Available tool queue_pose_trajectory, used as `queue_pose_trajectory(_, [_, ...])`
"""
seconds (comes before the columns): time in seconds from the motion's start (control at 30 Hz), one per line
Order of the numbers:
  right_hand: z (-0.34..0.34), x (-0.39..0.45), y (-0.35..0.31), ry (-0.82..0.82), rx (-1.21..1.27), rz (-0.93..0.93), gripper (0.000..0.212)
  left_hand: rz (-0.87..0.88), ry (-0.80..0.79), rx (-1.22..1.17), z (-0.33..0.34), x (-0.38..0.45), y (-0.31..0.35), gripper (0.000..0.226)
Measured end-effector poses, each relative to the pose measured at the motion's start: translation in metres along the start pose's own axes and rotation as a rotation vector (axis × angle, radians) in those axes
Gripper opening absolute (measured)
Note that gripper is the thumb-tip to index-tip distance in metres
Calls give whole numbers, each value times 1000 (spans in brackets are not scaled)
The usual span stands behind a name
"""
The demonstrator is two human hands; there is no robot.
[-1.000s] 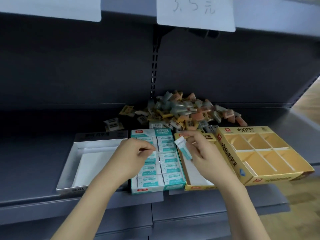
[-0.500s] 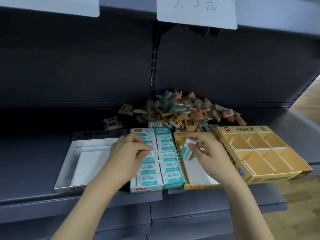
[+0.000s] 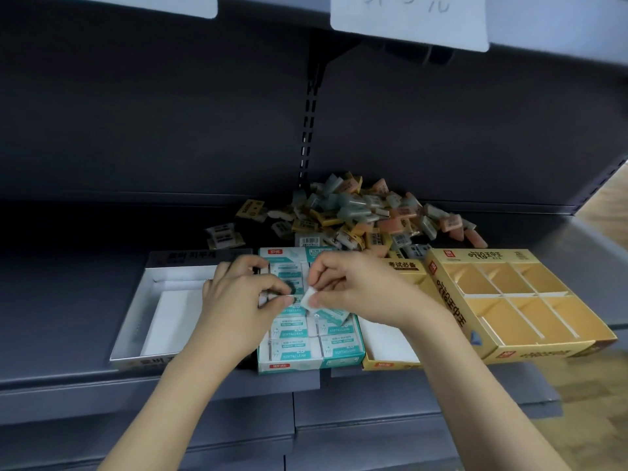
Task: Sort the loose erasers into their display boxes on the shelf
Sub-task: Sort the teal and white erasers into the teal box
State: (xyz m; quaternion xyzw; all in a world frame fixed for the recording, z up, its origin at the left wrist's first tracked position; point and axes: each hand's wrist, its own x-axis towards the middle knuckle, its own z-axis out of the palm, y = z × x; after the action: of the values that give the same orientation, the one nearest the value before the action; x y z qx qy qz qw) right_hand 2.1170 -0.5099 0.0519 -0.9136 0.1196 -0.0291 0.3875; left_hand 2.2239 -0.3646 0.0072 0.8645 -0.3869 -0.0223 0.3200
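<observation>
Fingertips of the right hand [image 3: 356, 294] pinched a teal-and-white eraser [image 3: 311, 297], tilted over the teal box [image 3: 343, 355]; left hand [image 3: 238, 300] pinched beside it, contents unclear.

Back panel [image 3: 153, 113]: dark grey metal, plain, dim in shadow.
Slotted upright [image 3: 308, 120]: vertical strip with paired slots, set in the middle of the back panel.
Upper shelf edge [image 3: 560, 32]: pale grey, running across the top.
Price card [image 3: 409, 18]: white, with faint handwriting, hanging from the upper shelf edge.
Second card [image 3: 112, 3]: white, at upper left.
Floor [image 3: 605, 396]: wood-toned, visible at right.
</observation>
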Motion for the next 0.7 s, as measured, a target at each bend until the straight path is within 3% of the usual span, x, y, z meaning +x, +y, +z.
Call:
queue_pose_trajectory(0.13, [-4,12,-4,-85,-139,-35,10,-20,37,30,2,-3,0,18])
queue_pose_trajectory(0.43, [-11,15,3,-163,-314,-33,16,-52,47,-6,5,-4,-2,14])
queue_pose_trajectory(0.57, [-13,10,12,-96,-280,-31,23,-57,135,-59,2,-5,-6,8])
queue_pose_trajectory(0.7, [-19,3,21,-137,-304,-56,32,-96,238,-60,-9,-4,-14,13])
